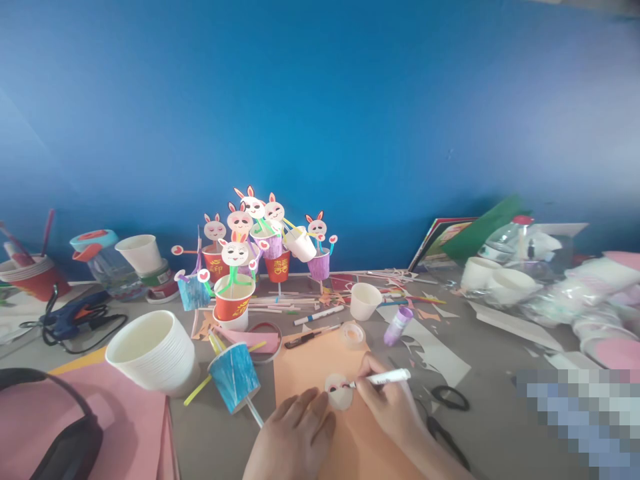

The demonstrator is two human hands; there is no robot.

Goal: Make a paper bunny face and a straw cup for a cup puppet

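Observation:
A small white paper circle point(339, 392) lies on an orange sheet point(305, 357), with dark, pink-tinged eyes drawn on it. My left hand point(300, 427) rests flat on the sheet, its fingertips at the circle's left edge. In my right hand point(387, 400) is a white marker point(385, 378), its tip touching the circle near the right eye. Left of the sheet, a blue-coloured paper cup point(235, 377) lies tilted with straws through it. Above the circle on the sheet are a roll of clear tape point(353, 335) and a black pen point(303, 338).
Finished rabbit-faced cup puppets point(234, 293) stand at the back by the blue wall. Stacked white cups point(153, 350), pink paper point(130, 427) and headphones point(75, 427) are on the left. Scissors point(447, 398), a purple glue stick point(399, 326) and paper scraps point(435, 347) lie to the right.

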